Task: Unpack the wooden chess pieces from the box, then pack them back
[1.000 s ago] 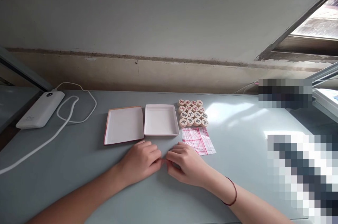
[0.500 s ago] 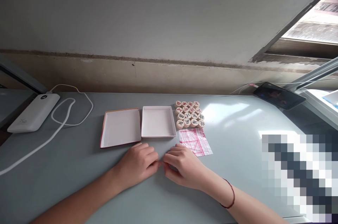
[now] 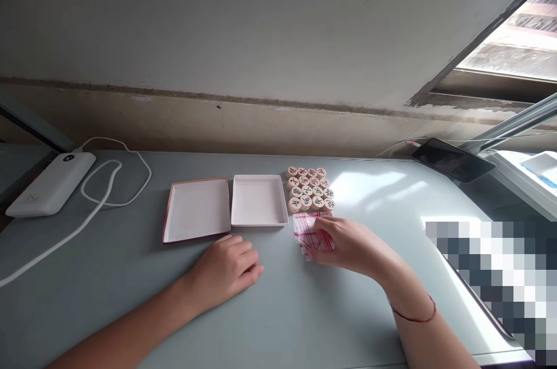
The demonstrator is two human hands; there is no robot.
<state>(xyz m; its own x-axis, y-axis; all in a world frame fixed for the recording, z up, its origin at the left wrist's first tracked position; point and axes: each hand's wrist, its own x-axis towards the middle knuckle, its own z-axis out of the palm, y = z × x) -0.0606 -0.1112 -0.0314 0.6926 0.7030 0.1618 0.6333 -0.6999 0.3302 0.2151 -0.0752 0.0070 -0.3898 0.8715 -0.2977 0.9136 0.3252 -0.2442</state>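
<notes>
My right hand [image 3: 343, 244], with a dark red string bracelet at the wrist, reaches over a folded paper chessboard [image 3: 303, 228] printed with red lines. Its thumb and fingers pinch the sheet and hide much of its right side. Just behind the paper stand Chinese chess pieces [image 3: 307, 190] in close rows, with red characters at the back and black ones in front. My left hand [image 3: 230, 267] rests on the table with its fingers curled in, and nothing shows in it. It lies in front of a white open box [image 3: 260, 225] and a shallow box lid [image 3: 198, 238].
The grey table [image 3: 278, 322] meets a wall at the back. A white power bank [image 3: 52, 183] with a looping white cable [image 3: 93, 215] lies at the left. At the back right a black phone [image 3: 452, 159] leans with a thin cord attached. A blurred-out patch covers the lower right.
My right hand has moved right, away from my left hand, and has taken hold of the folded paper chessboard. My left hand has stayed in place. The view has shifted slightly.
</notes>
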